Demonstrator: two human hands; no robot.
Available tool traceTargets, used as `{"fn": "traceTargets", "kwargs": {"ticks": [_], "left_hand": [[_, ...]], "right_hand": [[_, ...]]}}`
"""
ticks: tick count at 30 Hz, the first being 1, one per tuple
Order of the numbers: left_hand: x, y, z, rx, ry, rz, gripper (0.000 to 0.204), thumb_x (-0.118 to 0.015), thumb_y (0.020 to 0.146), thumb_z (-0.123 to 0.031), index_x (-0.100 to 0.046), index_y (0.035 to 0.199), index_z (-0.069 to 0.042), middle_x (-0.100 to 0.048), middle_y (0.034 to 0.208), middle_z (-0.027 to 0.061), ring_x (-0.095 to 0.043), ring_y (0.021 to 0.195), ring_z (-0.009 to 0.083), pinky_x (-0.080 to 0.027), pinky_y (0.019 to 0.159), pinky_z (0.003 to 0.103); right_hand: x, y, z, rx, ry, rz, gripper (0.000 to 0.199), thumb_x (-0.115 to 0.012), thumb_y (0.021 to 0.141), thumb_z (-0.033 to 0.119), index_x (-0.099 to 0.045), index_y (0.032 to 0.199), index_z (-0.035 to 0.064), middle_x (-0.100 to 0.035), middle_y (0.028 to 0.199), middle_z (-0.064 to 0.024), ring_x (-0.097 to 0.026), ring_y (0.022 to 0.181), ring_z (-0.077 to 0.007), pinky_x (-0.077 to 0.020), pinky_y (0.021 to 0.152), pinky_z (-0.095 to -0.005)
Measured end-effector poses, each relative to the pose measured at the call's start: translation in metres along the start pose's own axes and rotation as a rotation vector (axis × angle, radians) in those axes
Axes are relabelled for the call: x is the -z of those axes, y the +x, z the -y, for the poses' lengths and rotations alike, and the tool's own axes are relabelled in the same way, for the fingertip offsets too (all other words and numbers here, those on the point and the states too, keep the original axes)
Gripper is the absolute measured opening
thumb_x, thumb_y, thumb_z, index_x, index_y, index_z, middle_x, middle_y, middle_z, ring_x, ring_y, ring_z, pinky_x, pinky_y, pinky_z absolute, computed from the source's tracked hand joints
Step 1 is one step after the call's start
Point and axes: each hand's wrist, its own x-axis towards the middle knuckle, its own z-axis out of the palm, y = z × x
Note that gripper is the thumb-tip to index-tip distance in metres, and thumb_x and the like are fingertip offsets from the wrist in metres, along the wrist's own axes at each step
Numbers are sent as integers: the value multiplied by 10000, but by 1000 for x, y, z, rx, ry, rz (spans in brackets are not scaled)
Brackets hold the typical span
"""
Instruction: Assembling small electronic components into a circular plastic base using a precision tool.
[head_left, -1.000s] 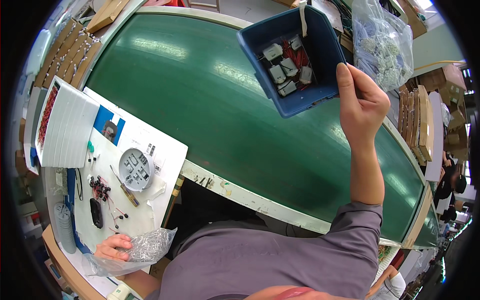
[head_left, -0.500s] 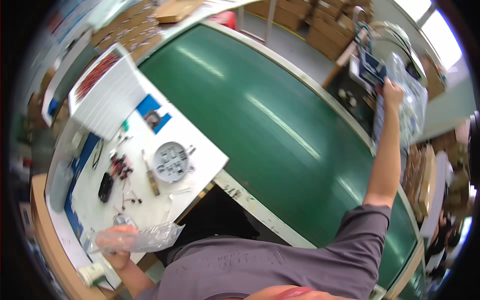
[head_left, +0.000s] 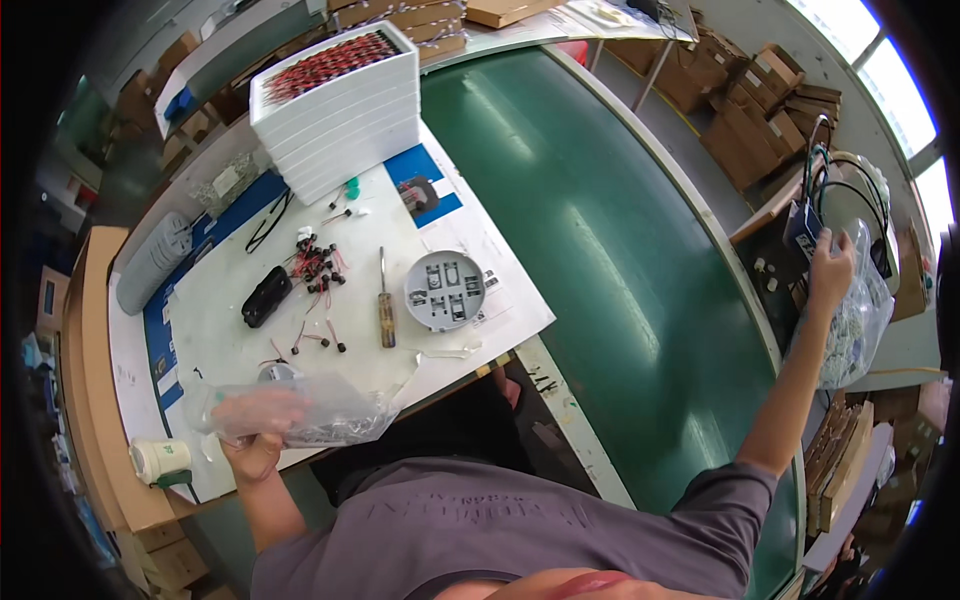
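A clear plastic bag (head_left: 345,408) lies over the fingers of my left hand (head_left: 262,418), which grips it at the near edge of the white worktable (head_left: 215,335). Small contents in the bag are too blurred to name. Far to the right, my right arm is stretched across the green belt (head_left: 600,290). There my right hand (head_left: 832,268) has its fingers bent together beside a dark blue box (head_left: 802,228) and against a large clear bag (head_left: 862,318). What those fingers hold is hidden.
On the worktable are a round grey housing (head_left: 445,290), a screwdriver (head_left: 386,318), a black tool (head_left: 266,296) and several small wired parts (head_left: 316,262). White trays (head_left: 345,130) of red-and-black wires stand behind. A cup (head_left: 160,460) sits at the near left corner.
The whole view has turned, so the worktable appears farther right. My right hand has come a little lower beside the blue box and large bag. My left hand keeps its bag.
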Motion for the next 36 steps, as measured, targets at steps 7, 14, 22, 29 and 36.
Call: {"fn": "traceTargets", "kwargs": {"ticks": [7,14,22,29,36], "left_hand": [[-6,1,-7,326,138,-258,240,-691,973,-87,-812,1058,102,-740,820,58,-470,600,90,-358,575,200],[15,-32,-35,205,-441,-408,477,-524,1135,-287,-699,1272,135,-776,1175,265,-764,1045,283,-599,966,332],[81,-122,-61,42,-260,-635,403,-578,1115,-216,-678,1303,127,-772,1173,265,-771,1058,303,-623,962,358],[139,-156,-39,144,-152,-716,280,-674,1061,-117,-731,1214,111,-779,1159,239,-776,991,275,-617,926,331],[128,-136,-7,27,-108,-987,172,-714,1034,-63,-766,1122,76,-796,1067,196,-763,969,215,-600,884,274]], "right_hand": [[182,-156,386,425,1557,1317,303,-754,985,108,-735,1252,-33,-771,1102,-131,-683,876,-171,-562,847,-284],[224,-237,532,250,1736,1899,218,-782,1002,97,-761,1142,-69,-774,937,-90,-655,791,-124,-530,767,-229],[284,-311,595,416,1778,1896,157,-765,1012,79,-783,1072,-65,-770,902,-83,-645,794,-106,-519,744,-218],[292,-371,643,472,1684,1887,211,-778,1002,104,-761,1132,-62,-774,927,-105,-662,800,-127,-530,759,-231],[308,-412,659,571,1669,1015,359,-799,914,-3,-687,1254,16,-708,1083,-104,-685,890,-198,-579,796,-296]]}}
